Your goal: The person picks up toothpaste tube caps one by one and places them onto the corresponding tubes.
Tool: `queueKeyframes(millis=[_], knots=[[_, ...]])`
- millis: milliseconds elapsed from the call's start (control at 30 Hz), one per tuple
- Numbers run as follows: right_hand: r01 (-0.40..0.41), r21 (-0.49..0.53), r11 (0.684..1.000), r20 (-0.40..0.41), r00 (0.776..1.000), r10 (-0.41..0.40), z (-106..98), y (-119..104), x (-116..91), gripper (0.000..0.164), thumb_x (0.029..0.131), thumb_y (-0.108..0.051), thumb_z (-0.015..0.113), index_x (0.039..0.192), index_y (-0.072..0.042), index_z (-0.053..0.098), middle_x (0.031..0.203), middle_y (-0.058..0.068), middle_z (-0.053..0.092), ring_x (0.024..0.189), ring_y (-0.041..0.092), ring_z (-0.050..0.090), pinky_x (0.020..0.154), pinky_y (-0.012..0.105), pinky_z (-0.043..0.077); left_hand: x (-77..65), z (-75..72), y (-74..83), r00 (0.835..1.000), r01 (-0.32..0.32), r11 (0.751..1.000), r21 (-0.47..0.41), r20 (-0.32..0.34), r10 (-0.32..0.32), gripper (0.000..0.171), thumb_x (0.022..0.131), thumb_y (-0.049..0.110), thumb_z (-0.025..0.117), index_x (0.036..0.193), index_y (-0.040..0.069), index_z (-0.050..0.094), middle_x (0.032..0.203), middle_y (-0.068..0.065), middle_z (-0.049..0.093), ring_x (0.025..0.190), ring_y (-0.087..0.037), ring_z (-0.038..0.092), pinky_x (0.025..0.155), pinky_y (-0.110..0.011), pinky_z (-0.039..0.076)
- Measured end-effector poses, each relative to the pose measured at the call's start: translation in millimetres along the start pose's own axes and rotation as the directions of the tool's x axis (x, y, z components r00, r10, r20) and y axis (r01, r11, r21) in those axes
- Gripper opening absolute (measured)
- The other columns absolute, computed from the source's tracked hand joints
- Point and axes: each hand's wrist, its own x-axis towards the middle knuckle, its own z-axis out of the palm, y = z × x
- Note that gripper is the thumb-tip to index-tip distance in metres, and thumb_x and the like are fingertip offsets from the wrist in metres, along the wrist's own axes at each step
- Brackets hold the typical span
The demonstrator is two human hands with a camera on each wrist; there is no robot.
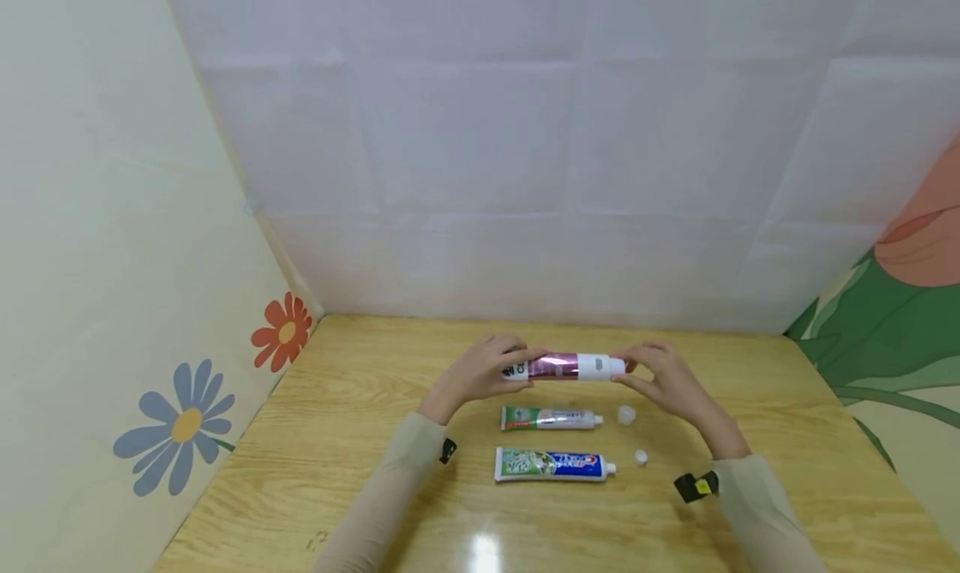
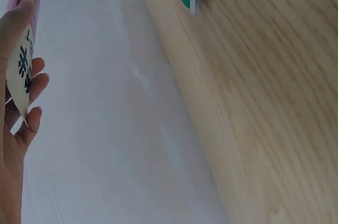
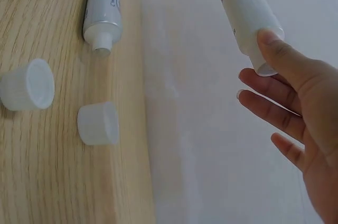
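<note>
Above the table, a pink and white toothpaste tube (image 1: 553, 366) is held level between both hands. My left hand (image 1: 480, 371) grips its flat end, with the thumb along the front face and the fingers behind in the left wrist view. At the other end, my right hand (image 1: 667, 381) pinches around the white cap end (image 3: 265, 68), its other fingers spread apart. Below lie a smaller green and white toothpaste tube (image 1: 551, 419) and a green and blue toothpaste tube (image 1: 551, 464), both with bare nozzles pointing right.
Two loose white caps lie to the right of the lower tubes, a larger cap (image 1: 626, 414) and a smaller cap (image 1: 641, 457). The wooden table (image 1: 337, 464) meets a white cloth backdrop (image 1: 465, 181) behind and flower-painted walls at both sides.
</note>
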Motion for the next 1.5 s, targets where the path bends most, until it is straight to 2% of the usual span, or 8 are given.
queueKeyframes(millis=[100, 333, 700, 833, 1067, 1233, 1333, 1500], knots=[[-0.027, 0.002, 1.000, 0.016, 1.000, 0.027, 2, 2, -2, 0.033, 0.077, -0.018, 0.075, 0.108, -0.009, 0.066, 0.086, -0.002, 0.067, 0.080, 0.015, 0.058, 0.090, 0.052, 0.036, -1.7, 1.1, -1.3, 1.000, 0.015, 1.000, -0.011, 0.011, -0.015, 0.063, 0.075, 0.037, 0.076, 0.131, 0.022, 0.053, 0.106, -0.001, 0.061, 0.094, -0.013, 0.055, 0.082, -0.028, 0.047], [-0.063, -0.004, 0.998, 0.045, 0.997, 0.063, 7, 6, -5, 0.033, 0.078, -0.019, 0.074, 0.108, -0.010, 0.066, 0.086, -0.002, 0.067, 0.084, 0.018, 0.058, 0.087, 0.050, 0.038, -4.5, 5.4, -6.4, 1.000, -0.011, 0.999, -0.051, 0.016, 0.012, 0.060, 0.078, 0.037, 0.072, 0.132, 0.017, 0.053, 0.105, -0.004, 0.062, 0.092, -0.013, 0.056, 0.085, -0.026, 0.047], [-0.101, 0.018, 0.995, 0.093, 0.991, 0.098, 17, 15, -9, 0.030, 0.080, -0.022, 0.072, 0.106, -0.011, 0.065, 0.087, -0.003, 0.066, 0.078, 0.013, 0.059, 0.090, 0.053, 0.038, -11.7, 11.8, -12.5, 0.990, 0.077, 0.992, -0.098, 0.128, -0.064, 0.057, 0.080, 0.038, 0.070, 0.131, 0.017, 0.053, 0.111, -0.001, 0.061, 0.100, -0.014, 0.055, 0.089, -0.031, 0.046], [-0.123, 0.014, 0.992, 0.124, 0.985, 0.120, 20, 18, -9, 0.030, 0.082, -0.024, 0.070, 0.108, -0.011, 0.065, 0.087, -0.004, 0.066, 0.078, 0.012, 0.058, 0.090, 0.054, 0.038, -14.6, 16.6, -15.9, 0.978, 0.110, 0.989, -0.098, 0.187, -0.090, 0.057, 0.083, 0.043, 0.066, 0.133, 0.020, 0.051, 0.113, 0.002, 0.060, 0.102, -0.012, 0.054, 0.090, -0.030, 0.044], [-0.151, 0.028, 0.988, 0.171, 0.975, 0.144, 24, 24, -8, 0.031, 0.085, -0.030, 0.066, 0.110, -0.011, 0.064, 0.089, -0.006, 0.066, 0.080, 0.009, 0.058, 0.088, 0.051, 0.041, -17.1, 19.8, -19.1, 0.945, 0.192, 0.974, -0.122, 0.290, -0.150, 0.058, 0.085, 0.047, 0.061, 0.136, 0.024, 0.047, 0.117, 0.004, 0.058, 0.108, -0.011, 0.052, 0.099, -0.031, 0.040], [-0.143, 0.060, 0.988, 0.177, 0.976, 0.131, 26, 30, -8, 0.029, 0.085, -0.028, 0.066, 0.108, -0.009, 0.064, 0.089, -0.003, 0.066, 0.077, 0.008, 0.058, 0.076, 0.041, 0.049, -16.8, 23.6, -21.4, 0.938, 0.208, 0.968, -0.138, 0.307, -0.158, 0.057, 0.085, 0.046, 0.062, 0.134, 0.022, 0.048, 0.117, 0.003, 0.058, 0.108, -0.012, 0.052, 0.100, -0.033, 0.039], [-0.150, 0.062, 0.987, 0.188, 0.973, 0.136, 28, 33, -7, 0.029, 0.085, -0.026, 0.066, 0.108, -0.008, 0.064, 0.089, -0.001, 0.066, 0.077, 0.009, 0.059, 0.072, 0.040, 0.052, -16.6, 27.2, -23.2, 0.934, 0.218, 0.967, -0.135, 0.316, -0.166, 0.057, 0.084, 0.045, 0.063, 0.134, 0.021, 0.048, 0.118, 0.002, 0.058, 0.110, -0.013, 0.052, 0.101, -0.034, 0.038], [-0.173, 0.055, 0.983, 0.217, 0.963, 0.157, 30, 35, -6, 0.031, 0.086, -0.028, 0.065, 0.109, -0.007, 0.064, 0.090, 0.000, 0.066, 0.078, 0.010, 0.059, 0.072, 0.039, 0.052, -16.5, 29.6, -23.7, 0.913, 0.258, 0.957, -0.136, 0.360, -0.195, 0.058, 0.084, 0.045, 0.064, 0.134, 0.022, 0.047, 0.121, 0.002, 0.057, 0.113, -0.015, 0.051, 0.104, -0.036, 0.035]])
